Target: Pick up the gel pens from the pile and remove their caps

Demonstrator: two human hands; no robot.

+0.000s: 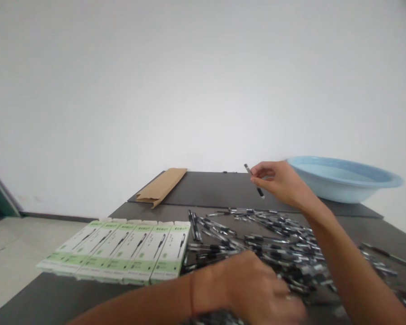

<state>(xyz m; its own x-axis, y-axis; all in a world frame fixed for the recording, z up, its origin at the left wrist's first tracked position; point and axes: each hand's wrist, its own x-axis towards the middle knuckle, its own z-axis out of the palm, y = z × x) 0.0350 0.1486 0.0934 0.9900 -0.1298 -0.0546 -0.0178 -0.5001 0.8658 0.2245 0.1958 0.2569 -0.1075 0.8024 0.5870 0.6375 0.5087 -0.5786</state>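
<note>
My right hand (pixel 274 178) is raised above the far part of the table, its thumb and fingers closed on a pen (pixel 260 191). The pen is tilted, with a dark lower end and a clear upper part. Low in front, my left hand (pixel 253 289) reaches across to the right over the near part of a large heap of loose pens (pixel 274 243). Motion blurs this hand and its fingertips point down out of clear sight, so what they touch cannot be made out. The heap's pens are clear with black caps and grips, lying in many directions.
Several green and white pen boxes (pixel 142 248) lie side by side at the left. A brown paper envelope (pixel 164 184) rests on the table's (pixel 209 187) far left part. At the back right stands a light blue basin (pixel 345 180). A white wall (pixel 203 90) rises behind.
</note>
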